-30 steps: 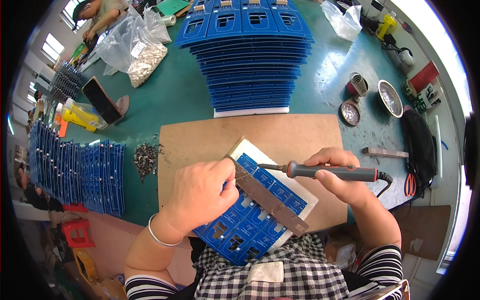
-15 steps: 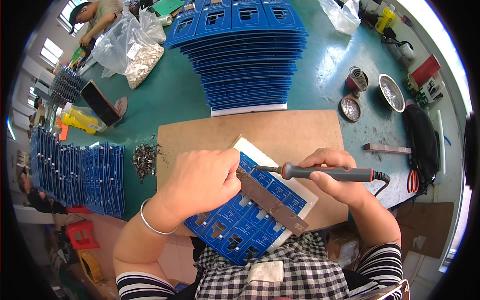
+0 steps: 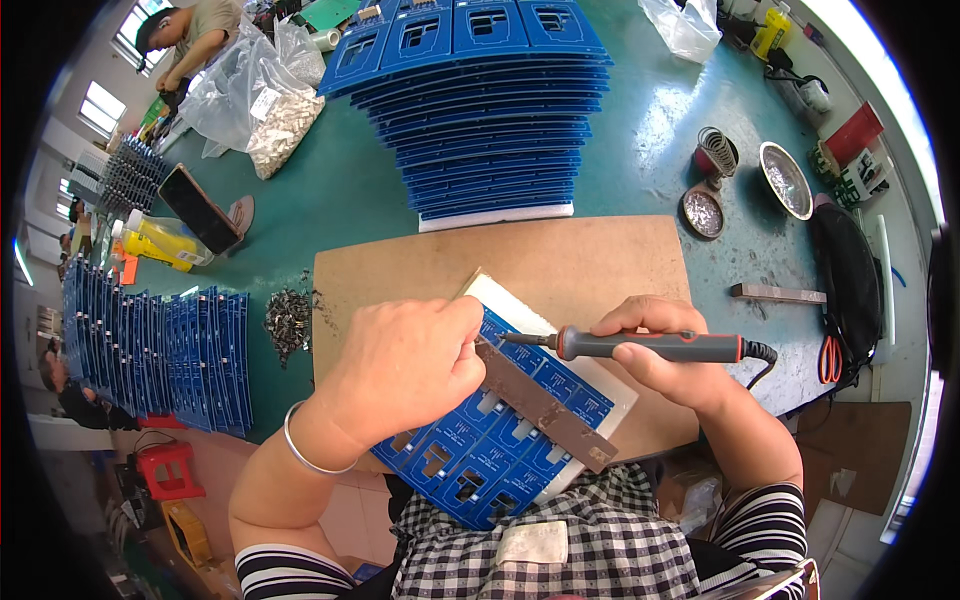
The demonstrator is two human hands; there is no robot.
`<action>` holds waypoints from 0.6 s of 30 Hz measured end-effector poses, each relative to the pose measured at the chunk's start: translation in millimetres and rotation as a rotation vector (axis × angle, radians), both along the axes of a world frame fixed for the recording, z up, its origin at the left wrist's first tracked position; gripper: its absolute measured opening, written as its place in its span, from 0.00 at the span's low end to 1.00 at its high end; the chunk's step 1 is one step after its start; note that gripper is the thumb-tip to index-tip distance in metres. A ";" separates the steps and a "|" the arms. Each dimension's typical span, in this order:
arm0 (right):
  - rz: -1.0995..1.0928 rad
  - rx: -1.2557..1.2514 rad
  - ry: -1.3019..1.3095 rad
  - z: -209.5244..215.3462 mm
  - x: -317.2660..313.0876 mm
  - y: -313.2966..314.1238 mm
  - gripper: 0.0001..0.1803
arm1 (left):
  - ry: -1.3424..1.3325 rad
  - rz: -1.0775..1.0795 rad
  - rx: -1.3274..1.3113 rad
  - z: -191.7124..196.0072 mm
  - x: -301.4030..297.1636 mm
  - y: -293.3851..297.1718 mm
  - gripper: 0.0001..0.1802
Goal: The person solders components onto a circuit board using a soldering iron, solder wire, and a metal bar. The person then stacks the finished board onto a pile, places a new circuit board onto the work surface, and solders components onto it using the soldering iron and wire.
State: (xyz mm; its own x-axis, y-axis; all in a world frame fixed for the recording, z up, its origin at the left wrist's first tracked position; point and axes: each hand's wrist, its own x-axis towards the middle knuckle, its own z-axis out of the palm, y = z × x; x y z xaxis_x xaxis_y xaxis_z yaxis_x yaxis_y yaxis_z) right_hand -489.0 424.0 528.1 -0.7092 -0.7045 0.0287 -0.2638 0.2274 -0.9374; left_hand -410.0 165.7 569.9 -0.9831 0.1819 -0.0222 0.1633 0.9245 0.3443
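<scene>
My right hand point(image 3: 668, 350) grips a grey soldering iron point(image 3: 650, 346) with a red stripe, its metal tip pointing left. That tip is at the upper part of a blue circuit board panel point(image 3: 462, 440), close beside my left hand point(image 3: 405, 360). The fingers of my left hand are curled closed over the panel's upper left; what they hold is hidden. From beside its thumb, a flat brown metal bar point(image 3: 545, 405) lies diagonally across the panel. Beneath the panel sits a cream-coloured pad point(image 3: 508, 305), tilted on a brown board point(image 3: 590, 255).
A tall stack of blue panels point(image 3: 490, 130) stands beyond the brown board. More panels point(image 3: 205, 350) stand upright at left, near a pile of small dark parts point(image 3: 288, 325). At right are an iron stand point(image 3: 703, 212), a metal bowl point(image 3: 785, 180) and scissors point(image 3: 830, 358). A co-worker point(image 3: 195, 40) sits far left.
The soldering iron and my right hand have shifted slightly left, bringing the tip nearer my left hand. My left hand stays closed in nearly the same place.
</scene>
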 end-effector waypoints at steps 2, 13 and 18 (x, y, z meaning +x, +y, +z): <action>0.004 0.002 0.000 0.0 -0.6 -0.5 0.15 | 0.012 -0.004 -0.019 -1.7 0.0 -0.3 0.03; 0.011 0.011 -0.001 0.3 -1.9 -4.0 0.17 | 0.003 0.000 -0.056 -7.3 -1.5 -0.4 0.03; 0.020 -0.012 0.002 0.2 -2.2 -3.9 0.17 | 0.033 0.023 -0.009 -12.3 0.9 -2.8 0.03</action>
State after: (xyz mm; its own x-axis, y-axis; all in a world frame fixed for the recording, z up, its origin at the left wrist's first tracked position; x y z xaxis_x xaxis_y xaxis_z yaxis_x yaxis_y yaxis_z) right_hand -491.3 420.1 528.3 -0.6947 -0.7182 0.0388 -0.2703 0.2107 -0.9394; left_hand -409.1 162.9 557.6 -0.9872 0.1590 0.0092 0.1530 0.9313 0.3306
